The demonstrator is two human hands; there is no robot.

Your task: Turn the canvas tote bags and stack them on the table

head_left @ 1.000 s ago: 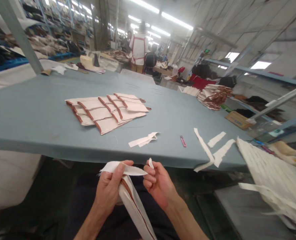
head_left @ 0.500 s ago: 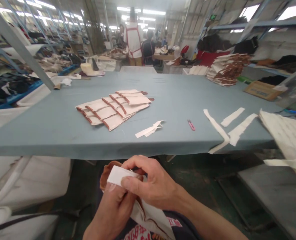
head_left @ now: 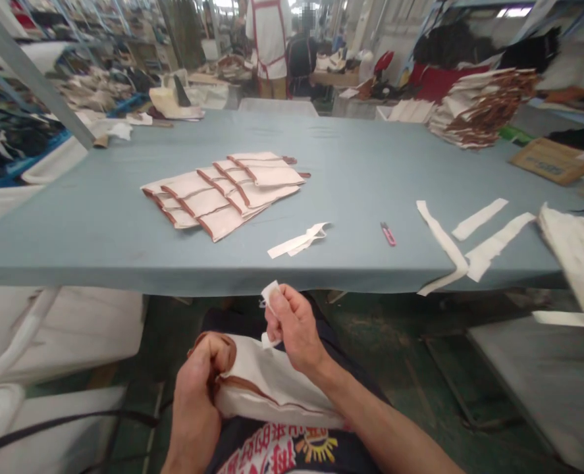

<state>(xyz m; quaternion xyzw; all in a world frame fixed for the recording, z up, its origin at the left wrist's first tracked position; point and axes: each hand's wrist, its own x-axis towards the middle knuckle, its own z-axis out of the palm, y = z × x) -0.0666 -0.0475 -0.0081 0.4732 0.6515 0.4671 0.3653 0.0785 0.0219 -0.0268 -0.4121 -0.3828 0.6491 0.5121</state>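
Observation:
A cream cloth pouch with brown trim lies across my lap below the table edge. My left hand is closed on its brown-edged end, fingers curled over the trim. Above the pouch, my right hand pinches a white strip; the strip sticks out at the top and bottom of the fist. On the table ahead, several similar cream pouches lie overlapped in a fan. Loose cream fabric strips rest near the front edge, with a pair of pink thread snips to their right.
More cream strips lie at the right front of the blue-grey table, beside a cream fabric piece. A tall fabric stack and a cardboard box stand at the back right. People are at the far end.
My right hand has pulled away from the left, carrying the white strip up and off the pouch end. The left hand has dropped lower left with the pouch. The view has tilted down.

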